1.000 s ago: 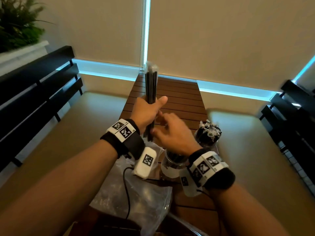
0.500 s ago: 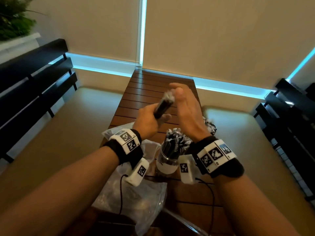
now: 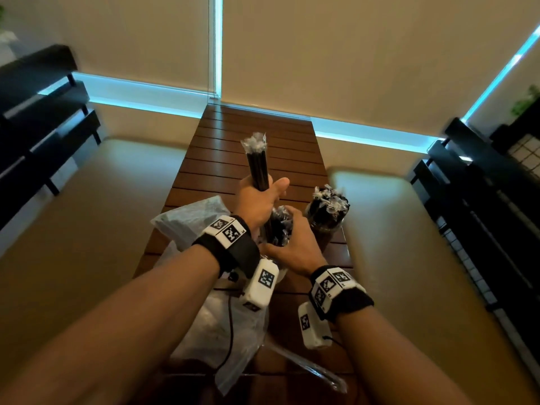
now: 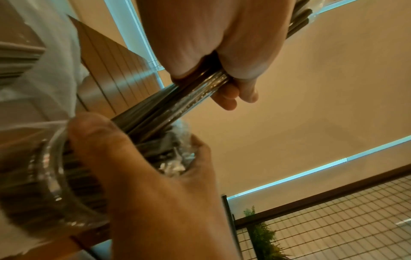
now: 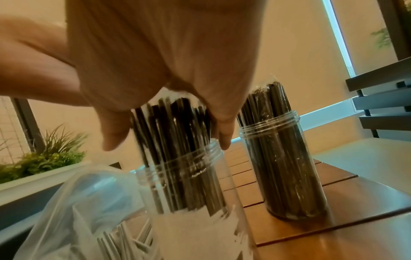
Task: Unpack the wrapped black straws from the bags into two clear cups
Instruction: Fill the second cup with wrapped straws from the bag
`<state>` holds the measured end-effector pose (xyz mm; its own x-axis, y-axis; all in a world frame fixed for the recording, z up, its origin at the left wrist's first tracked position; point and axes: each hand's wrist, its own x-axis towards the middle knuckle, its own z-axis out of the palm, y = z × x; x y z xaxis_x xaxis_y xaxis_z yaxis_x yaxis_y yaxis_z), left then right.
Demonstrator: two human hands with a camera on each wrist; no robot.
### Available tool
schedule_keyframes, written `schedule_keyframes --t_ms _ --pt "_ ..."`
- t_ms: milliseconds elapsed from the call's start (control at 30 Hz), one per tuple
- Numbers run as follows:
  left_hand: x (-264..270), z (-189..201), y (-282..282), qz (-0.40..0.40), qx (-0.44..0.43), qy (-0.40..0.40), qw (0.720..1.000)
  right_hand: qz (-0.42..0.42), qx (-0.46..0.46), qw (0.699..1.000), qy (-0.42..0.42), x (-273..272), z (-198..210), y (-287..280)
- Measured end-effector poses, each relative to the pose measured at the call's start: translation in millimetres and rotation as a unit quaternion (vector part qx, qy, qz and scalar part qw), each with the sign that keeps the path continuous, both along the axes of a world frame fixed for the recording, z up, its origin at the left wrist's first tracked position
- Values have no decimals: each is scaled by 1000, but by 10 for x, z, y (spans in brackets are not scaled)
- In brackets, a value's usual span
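My left hand (image 3: 260,197) grips a bundle of wrapped black straws (image 3: 257,162) upright, its lower end reaching into the near clear cup (image 5: 184,177). My right hand (image 3: 292,244) curls round the straws standing at that cup's mouth. In the left wrist view the left hand (image 4: 222,61) holds the bundle (image 4: 177,103) above the right hand (image 4: 138,167) and the cup (image 4: 44,184). The right wrist view has the right hand (image 5: 166,70) over the near cup's straws (image 5: 177,132). A second clear cup (image 3: 325,220) (image 5: 284,158), packed with straws, stands just to the right.
A slatted wooden table (image 3: 257,135) runs away from me between two cream benches (image 3: 87,214) (image 3: 409,229). Crumpled clear plastic bags (image 3: 190,220) (image 3: 210,331) lie left of and in front of the cups. Black slatted backrests (image 3: 43,112) flank both sides.
The left hand has swung the bundle from tilted to upright and lowered its end into the near cup. The right hand dropped from the bundle's top to the cup's mouth.
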<state>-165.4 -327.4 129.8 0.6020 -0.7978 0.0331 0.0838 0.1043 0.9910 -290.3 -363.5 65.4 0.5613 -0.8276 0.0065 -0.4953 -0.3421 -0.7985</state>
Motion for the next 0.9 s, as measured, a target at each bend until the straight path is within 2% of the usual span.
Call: schedule_keyframes --t_ms 100,200,300,433,533,633,700,800,900 --pt "-11 -232 17 -25 48 -18 998 -29 -31 999 9 -15 -53 5" --pt "17 -475 83 -55 96 -107 988 -38 -60 997 15 -31 -112 2" --pt "42 -605 140 -46 115 -202 972 -37 -70 997 20 -22 -177 -12" --pt "102 -512 175 -70 107 -293 948 -42 -76 996 5 -14 -220 -23" --pt "175 -289 147 -62 55 -374 924 -47 -80 996 10 -13 -229 -17" --pt "216 -82 83 -60 6 -451 890 -53 -80 995 23 -4 -226 -4" --pt "192 -34 45 -90 11 -517 851 -47 -73 996 16 -3 -216 4" --pt "111 -159 31 -141 40 -590 794 -32 -62 998 -5 -11 -217 -7" --pt "56 -343 82 -157 81 -596 784 -26 -55 998 3 -26 -257 -36"
